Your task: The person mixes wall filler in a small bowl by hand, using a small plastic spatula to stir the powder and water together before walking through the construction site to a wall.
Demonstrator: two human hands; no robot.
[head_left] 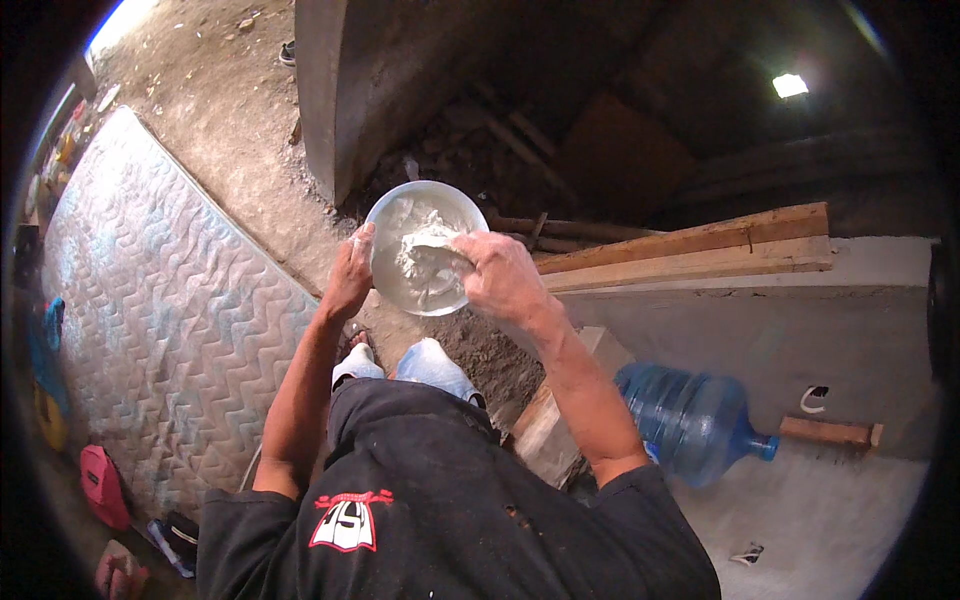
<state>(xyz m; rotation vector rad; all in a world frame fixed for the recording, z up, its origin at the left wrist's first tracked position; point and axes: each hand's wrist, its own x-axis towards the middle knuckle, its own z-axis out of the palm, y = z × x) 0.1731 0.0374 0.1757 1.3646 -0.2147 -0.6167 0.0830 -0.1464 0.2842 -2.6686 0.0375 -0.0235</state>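
Observation:
A round pale bowl (405, 290) is held out in front of me, with grey-white powdery paste (425, 272) and watery liquid inside. My left hand (350, 270) grips its left rim, fingers curled over the edge. My right hand (495, 275) is closed on a white tool (428, 241), perhaps a spatula or scraper, dipped in the paste; its exact shape is partly hidden by my fingers and the mixture.
A quilted mattress (160, 310) lies on my left on a dirt floor (210, 100). A concrete column (345, 90) rises ahead. Wooden planks (690, 245) rest on a ledge to my right, above a blue water jug (685, 420) lying sideways. A pink item (105, 485) is at lower left.

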